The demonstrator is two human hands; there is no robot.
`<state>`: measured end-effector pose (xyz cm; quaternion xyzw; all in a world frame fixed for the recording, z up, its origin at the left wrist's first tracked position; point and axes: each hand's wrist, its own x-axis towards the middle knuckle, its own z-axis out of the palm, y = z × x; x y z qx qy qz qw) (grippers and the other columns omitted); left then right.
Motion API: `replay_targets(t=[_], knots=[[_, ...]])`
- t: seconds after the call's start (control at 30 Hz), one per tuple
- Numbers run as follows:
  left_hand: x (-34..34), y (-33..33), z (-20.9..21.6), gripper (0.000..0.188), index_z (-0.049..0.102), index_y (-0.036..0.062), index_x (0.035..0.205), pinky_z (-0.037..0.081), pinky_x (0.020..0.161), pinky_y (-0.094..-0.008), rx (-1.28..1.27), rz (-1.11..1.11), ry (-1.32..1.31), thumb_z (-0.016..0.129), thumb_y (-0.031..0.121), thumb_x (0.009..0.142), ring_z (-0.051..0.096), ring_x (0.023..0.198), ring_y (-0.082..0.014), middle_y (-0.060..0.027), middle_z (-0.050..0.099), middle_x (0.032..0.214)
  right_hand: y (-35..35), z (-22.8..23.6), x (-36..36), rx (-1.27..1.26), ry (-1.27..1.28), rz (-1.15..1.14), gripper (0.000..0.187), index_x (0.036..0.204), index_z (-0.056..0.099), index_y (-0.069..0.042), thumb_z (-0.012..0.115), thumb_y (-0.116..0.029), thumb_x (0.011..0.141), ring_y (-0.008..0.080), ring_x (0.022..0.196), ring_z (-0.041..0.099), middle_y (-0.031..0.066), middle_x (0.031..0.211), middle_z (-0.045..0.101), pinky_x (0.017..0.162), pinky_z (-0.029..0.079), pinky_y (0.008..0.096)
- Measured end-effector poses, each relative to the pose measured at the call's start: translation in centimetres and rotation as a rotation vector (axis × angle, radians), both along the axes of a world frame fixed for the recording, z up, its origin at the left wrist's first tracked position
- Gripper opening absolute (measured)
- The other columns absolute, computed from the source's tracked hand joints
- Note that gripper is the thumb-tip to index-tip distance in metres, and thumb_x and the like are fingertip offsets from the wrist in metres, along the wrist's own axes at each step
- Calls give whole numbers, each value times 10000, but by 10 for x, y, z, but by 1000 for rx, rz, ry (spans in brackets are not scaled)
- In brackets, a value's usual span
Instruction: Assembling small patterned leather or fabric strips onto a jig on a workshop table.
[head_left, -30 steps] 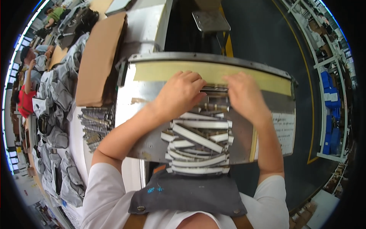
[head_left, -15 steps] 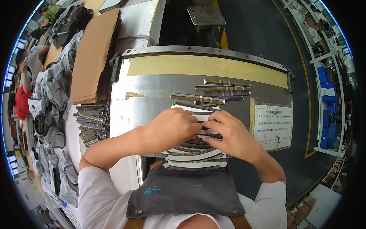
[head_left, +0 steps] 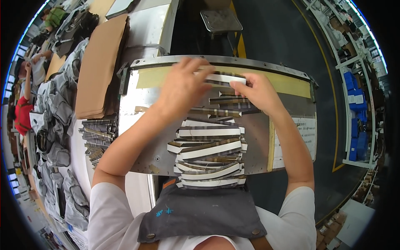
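Observation:
A plaid strip with a white face [head_left: 225,78] is up near the far edge of the metal table. My right hand [head_left: 259,92] is closed on its right end, thumb on the white face. My left hand [head_left: 183,87] is at the strip's left end, its fingers blurred by motion, so their grip does not show. Closer to me lies a heap of similar strips [head_left: 211,152], several with white faces up, reaching the table's near edge. Between heap and hands rest a few brown and grey plaid strips [head_left: 221,112], partly under my right wrist.
The metal table [head_left: 160,146] has a raised bar [head_left: 166,61] along its far edge. At left are bundled plaid strips [head_left: 99,132], brown cardboard sheets [head_left: 102,68] and grey bags [head_left: 54,104]. A stool [head_left: 221,21] stands beyond; a paper sheet [head_left: 303,141] is at right.
Both hands have moved away from me, from over the heap to the table's far edge, with a white-faced strip now raised there. The heap is uncovered.

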<state>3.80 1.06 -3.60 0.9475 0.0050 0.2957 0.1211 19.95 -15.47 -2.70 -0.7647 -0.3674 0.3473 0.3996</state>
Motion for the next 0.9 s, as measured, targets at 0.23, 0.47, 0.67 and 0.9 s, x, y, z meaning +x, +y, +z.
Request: replay_targets(t=[0.23,0.47,0.67,0.9], knots=[[-1,-17,-43,435,599,-7,1195,454,991,-394,152,77,130,672,279,875,536,1129,-300,-120,562,1294,5,-22,-19,115,-993,86,440,1228,578,6,707,-98,820,314,1177,539,153,1250,582,961,468,429],[3,-15,-32,461,583,-23,1223,459,978,-407,48,54,205,644,307,906,536,1120,-316,-127,565,1244,-1,-42,-37,192,-1067,190,424,1267,574,53,624,-130,888,315,1277,489,151,1387,539,1036,418,435],[2,-10,-39,522,562,-15,1261,479,956,-410,196,109,209,612,378,921,534,1154,-341,-148,575,1301,4,-42,-44,120,-1083,194,461,1297,563,47,630,-140,882,346,1291,462,150,1406,523,1047,405,455],[0,-19,-40,550,570,-7,1260,457,979,-428,195,122,210,601,422,916,527,1161,-351,-182,569,1313,2,-42,-41,99,-1085,205,457,1314,558,33,625,-159,905,330,1298,455,135,1415,516,1066,389,452]])
